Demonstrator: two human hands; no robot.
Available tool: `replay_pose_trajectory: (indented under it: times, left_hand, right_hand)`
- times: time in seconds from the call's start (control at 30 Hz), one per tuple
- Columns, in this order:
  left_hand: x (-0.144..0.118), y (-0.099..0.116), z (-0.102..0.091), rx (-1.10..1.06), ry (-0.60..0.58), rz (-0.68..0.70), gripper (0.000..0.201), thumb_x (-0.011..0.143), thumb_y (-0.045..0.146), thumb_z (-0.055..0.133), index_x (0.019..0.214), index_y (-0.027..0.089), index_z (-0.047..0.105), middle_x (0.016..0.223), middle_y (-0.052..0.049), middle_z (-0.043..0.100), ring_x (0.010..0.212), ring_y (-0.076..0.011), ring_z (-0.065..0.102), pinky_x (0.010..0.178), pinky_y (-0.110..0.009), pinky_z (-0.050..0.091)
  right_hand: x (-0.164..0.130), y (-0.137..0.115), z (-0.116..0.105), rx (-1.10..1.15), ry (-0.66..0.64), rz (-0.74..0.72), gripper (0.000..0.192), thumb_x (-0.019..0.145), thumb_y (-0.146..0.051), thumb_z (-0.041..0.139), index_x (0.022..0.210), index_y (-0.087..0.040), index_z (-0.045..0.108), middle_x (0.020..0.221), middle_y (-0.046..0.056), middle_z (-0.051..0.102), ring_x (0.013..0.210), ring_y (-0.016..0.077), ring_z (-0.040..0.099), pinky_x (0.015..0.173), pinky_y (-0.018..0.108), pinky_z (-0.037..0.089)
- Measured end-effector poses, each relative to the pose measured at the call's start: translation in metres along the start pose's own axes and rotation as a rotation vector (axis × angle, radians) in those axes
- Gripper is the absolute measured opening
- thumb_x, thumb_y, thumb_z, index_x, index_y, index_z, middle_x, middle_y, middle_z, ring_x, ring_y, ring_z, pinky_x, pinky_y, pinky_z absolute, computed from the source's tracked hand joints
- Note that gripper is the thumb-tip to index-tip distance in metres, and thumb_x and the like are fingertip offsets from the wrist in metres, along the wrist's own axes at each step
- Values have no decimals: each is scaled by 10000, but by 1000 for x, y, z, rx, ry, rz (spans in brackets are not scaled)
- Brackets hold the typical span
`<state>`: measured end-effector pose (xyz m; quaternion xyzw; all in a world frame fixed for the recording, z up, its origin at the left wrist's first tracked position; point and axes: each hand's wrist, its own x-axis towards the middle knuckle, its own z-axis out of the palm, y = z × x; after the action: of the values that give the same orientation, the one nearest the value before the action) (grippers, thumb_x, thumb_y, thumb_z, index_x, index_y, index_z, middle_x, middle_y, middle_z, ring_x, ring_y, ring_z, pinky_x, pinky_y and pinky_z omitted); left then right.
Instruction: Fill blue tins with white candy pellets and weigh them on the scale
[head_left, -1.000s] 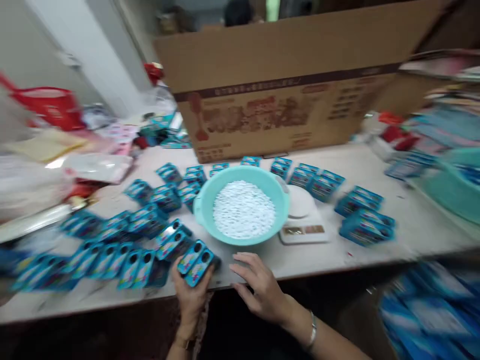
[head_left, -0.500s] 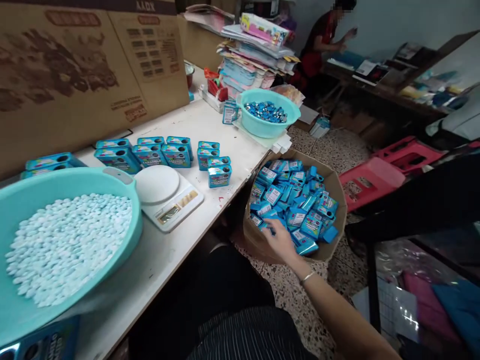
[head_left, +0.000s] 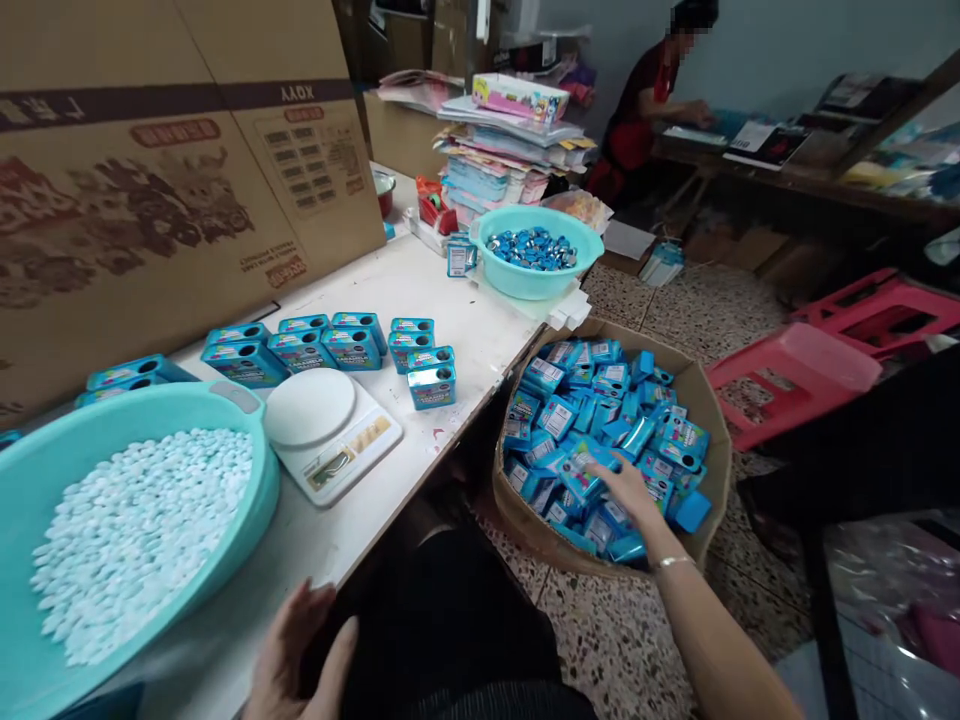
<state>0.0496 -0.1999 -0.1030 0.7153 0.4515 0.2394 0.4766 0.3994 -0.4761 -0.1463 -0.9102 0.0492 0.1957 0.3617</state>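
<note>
My right hand [head_left: 630,487] reaches into a cardboard drum [head_left: 705,380] full of small blue tins and grips one blue tin [head_left: 587,468] at its near edge. That tin lies tilted over the pile. My left hand [head_left: 300,650] is low by the table's front edge, fingers apart and nothing in it. Closest to it on the table are a white kitchen scale [head_left: 352,440] and a turquoise basin [head_left: 255,470] of pale blue tablets [head_left: 150,530]. Several upright blue tins with round holes on top, such as the nearest tin [head_left: 432,385], stand behind the scale.
A second turquoise basin [head_left: 487,270] of blue metallic pieces sits at the table's far corner, before stacked papers [head_left: 495,160]. A large carton [head_left: 172,190] walls the table's back. Red stools [head_left: 802,375] stand right of the drum. A person [head_left: 645,105] works farther back.
My right hand has moved deeper over the pile and now grips a blue tin. My left hand has come into view at the bottom. The view has tilted up slightly.
</note>
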Motion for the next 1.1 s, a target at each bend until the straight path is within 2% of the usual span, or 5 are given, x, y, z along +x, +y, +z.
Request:
replay_pose_trajectory:
  times: [0.13,0.3,0.6,0.8,1.1]
  left_hand:
    - [17,24,29,-5,-190,149,635,739,468,727,1292,223,533,1139,-83,696,1066,-285,666,977,-468,535]
    - [34,56,33,60,-234,410,582,814,392,664,1342,228,482,1217,-117,652,1108,-283,642,986,-478,514]
    - [42,84,-30,37,8,580,1075,753,249,743,1552,249,24,1595,-178,187,1456,-374,239,1128,-555,353]
    - [44,82,-77,-113,34,617,740,735,229,753,1406,267,442,1383,-128,518,1293,-329,492,1099,-510,402]
    - [32,76,-70,-841,474,324,899,505,563,886,1273,194,603,842,-14,593,664,-133,555,611,-226,491]
  right_hand:
    - [-30,-34,-9,805,-86,16,646,758,-679,356,1094,-193,616,1055,149,668,911,273,657,748,415,548]
    - [-82,-106,47,1126,-657,-52,628,742,-699,449,1088,-212,642,1097,131,671,868,236,639,661,356,533]
    - [-168,-210,148,1000,-1168,158,497,796,-604,526,1046,-203,681,1009,98,725,863,258,678,717,393,545]
    - [-210,-237,180,833,-1433,149,452,804,-604,558,972,-213,710,1023,94,736,971,309,675,845,498,529]
    - [-244,-244,211,884,-1159,-225,562,690,-541,780,1142,-225,669,1105,100,716,1037,315,655,935,493,497]
